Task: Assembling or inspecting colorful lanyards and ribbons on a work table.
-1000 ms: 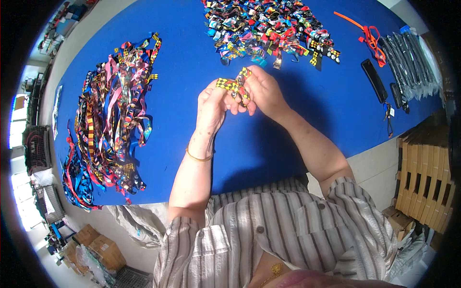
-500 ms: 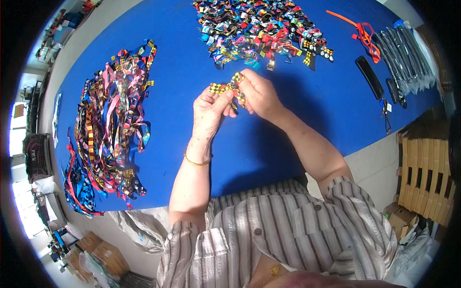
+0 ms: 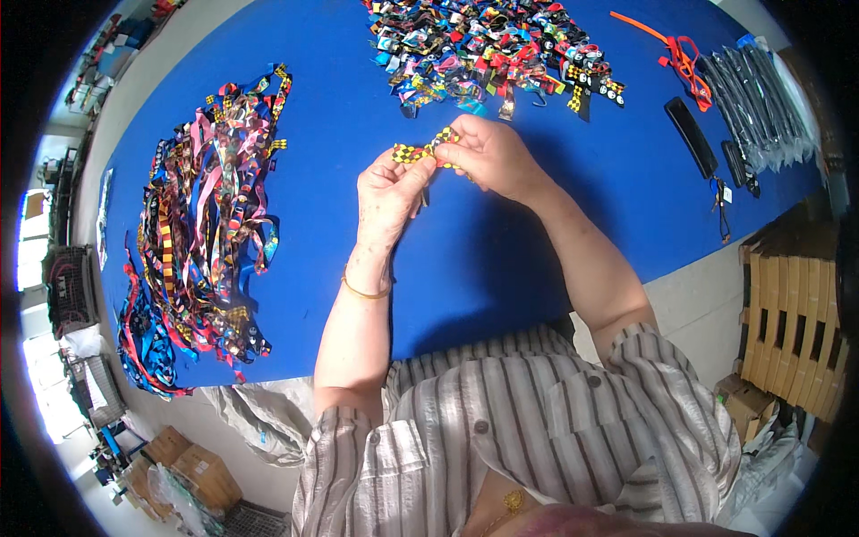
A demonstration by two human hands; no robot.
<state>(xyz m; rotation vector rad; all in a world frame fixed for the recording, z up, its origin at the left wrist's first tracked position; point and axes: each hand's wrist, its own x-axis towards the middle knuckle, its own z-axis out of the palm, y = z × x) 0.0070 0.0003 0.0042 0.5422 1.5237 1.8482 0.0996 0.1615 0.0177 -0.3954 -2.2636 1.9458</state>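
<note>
A yellow-and-black checkered strap [image 3: 412, 154] with some red on it is held up over the blue table. My left hand [image 3: 386, 195] pinches it between thumb and fingers from the left. My right hand [image 3: 492, 157] is closed on the strap's other part, with its thumb close to the left thumb. The strap looks folded or looped; its ends are partly hidden by my fingers. Beyond my hands lies a dense heap of folded patterned straps [image 3: 488, 49]. To the left is a pile of long multicoloured straps [image 3: 210, 215] laid lengthwise.
The blue table [image 3: 322, 116] has orange-handled scissors [image 3: 687, 72], a black case [image 3: 690, 136], a small dark item with a cord [image 3: 721, 210] and a stack of plastic-wrapped dark packs [image 3: 761, 107] at right. Stacked cardboard [image 3: 792, 331] stands beyond its right edge; cardboard boxes [image 3: 201, 474] sit lower left.
Both hands have shifted slightly; the right one has turned and its fingers have moved in over the strap. The strap now lies more level between them, with its hanging part less visible.
</note>
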